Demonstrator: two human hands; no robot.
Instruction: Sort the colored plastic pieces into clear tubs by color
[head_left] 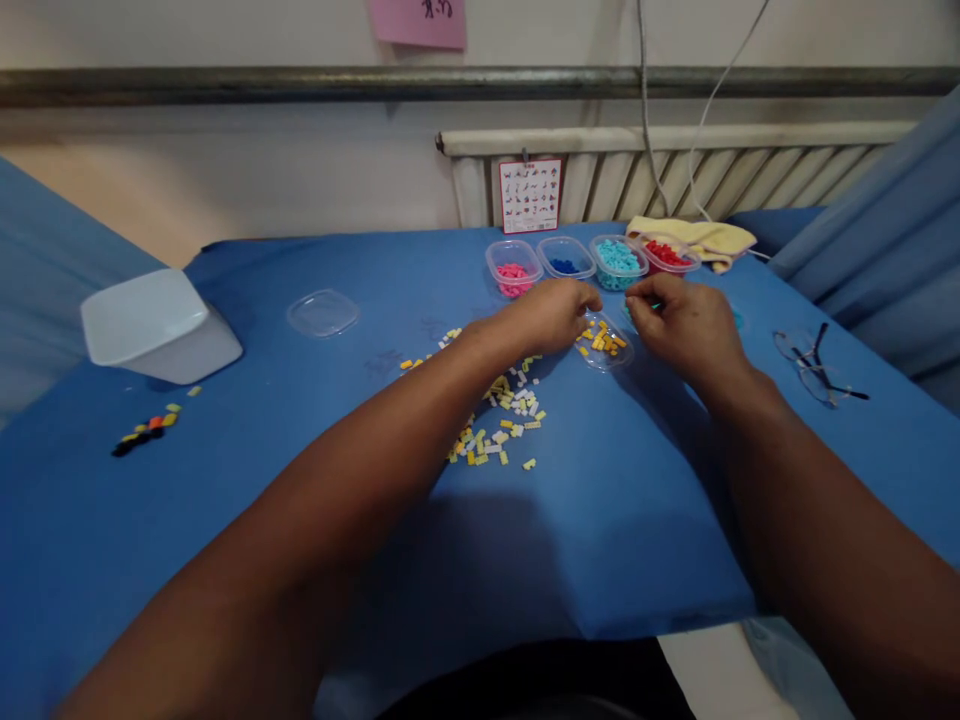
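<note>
My left hand (556, 312) reaches over the left edge of a shallow clear plastic lid (622, 358) that holds several orange-yellow toy bricks (602, 338). Its fingers are curled inward, and whatever they grip is hidden. Just right of the lid, my right hand (681, 318) is closed in a pinch, thumb against fingertips. What it pinches is too small to make out. Some teal-green pieces show partly behind and under this hand. Below my left forearm lies a loose spread of yellow, white and orange bricks (510, 400), partly covered by the arm.
Behind my hands stand clear tubs of pink bricks (513, 278), dark blue bricks (562, 266), light blue bricks (618, 258) and red bricks (666, 254). A yellow cloth (701, 238) and glasses (816, 368) lie right. Left are a clear lid (323, 313), white container (161, 325) and joined bricks (148, 431).
</note>
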